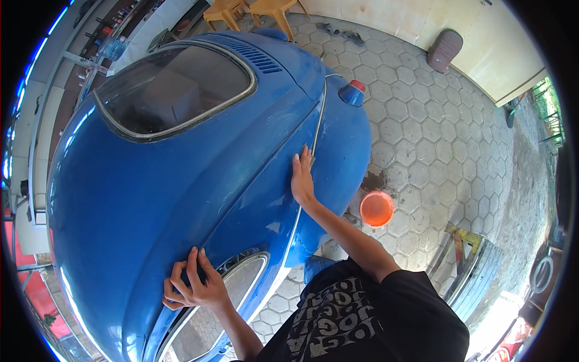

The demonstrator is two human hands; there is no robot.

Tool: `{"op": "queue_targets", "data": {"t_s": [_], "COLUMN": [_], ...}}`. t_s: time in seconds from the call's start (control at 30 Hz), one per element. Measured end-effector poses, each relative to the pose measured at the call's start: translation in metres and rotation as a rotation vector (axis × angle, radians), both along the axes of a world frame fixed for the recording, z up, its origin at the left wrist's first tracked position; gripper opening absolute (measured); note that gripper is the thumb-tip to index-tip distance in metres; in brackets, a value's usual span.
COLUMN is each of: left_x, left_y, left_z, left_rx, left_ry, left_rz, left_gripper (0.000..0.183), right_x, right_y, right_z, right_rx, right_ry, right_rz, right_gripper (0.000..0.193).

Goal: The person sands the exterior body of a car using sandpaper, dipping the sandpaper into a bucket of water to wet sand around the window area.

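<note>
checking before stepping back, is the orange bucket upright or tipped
Upright: the orange bucket stands on the paving, its round rim facing up toward the camera.

Yellow chairs [272,7] stood at the far edge of the hexagonal paving [434,130], dark sandals [354,38] lay near them, a brown padded piece [445,50] leaned against the pale wall [497,45], and a weathered wooden stand [479,277] sat farther right.

left fingers [192,265] bent on the blue car [139,193], right fingers [305,159] straighter near its fender trim [321,108], orange bucket [377,209] on paving [422,108]
</note>
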State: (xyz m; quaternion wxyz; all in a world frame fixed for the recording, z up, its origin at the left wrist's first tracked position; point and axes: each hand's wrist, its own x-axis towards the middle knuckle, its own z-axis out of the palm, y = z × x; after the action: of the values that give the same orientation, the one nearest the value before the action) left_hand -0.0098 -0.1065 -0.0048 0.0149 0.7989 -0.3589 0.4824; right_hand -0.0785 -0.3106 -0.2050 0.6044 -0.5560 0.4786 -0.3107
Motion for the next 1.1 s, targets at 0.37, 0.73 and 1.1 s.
{"op": "queue_targets", "data": {"t_s": [0.37, 0.73, 1.1], "left_x": [0.002, 0.004, 0.003], "left_y": [0.001, 0.000, -0.002], "left_z": [-0.002, -0.003, -0.004], "left_rx": [-0.012, -0.021, -0.020], "left_ry": [-0.011, -0.001, -0.021], "left_rz": [-0.023, -0.020, -0.018], "left_gripper": [0.015, 0.016, 0.016], "right_x": [0.002, 0.003, 0.000], "right_y": [0.004, 0.004, 0.015], "right_z": [0.010, 0.015, 0.011], "right_rx": [-0.116, -0.147, 0.032], "right_ry": [-0.023, 0.020, -0.062], "right_rz": [-0.001, 0.004, -0.020], "right_gripper": [0.067, 0.067, 0.072]}}
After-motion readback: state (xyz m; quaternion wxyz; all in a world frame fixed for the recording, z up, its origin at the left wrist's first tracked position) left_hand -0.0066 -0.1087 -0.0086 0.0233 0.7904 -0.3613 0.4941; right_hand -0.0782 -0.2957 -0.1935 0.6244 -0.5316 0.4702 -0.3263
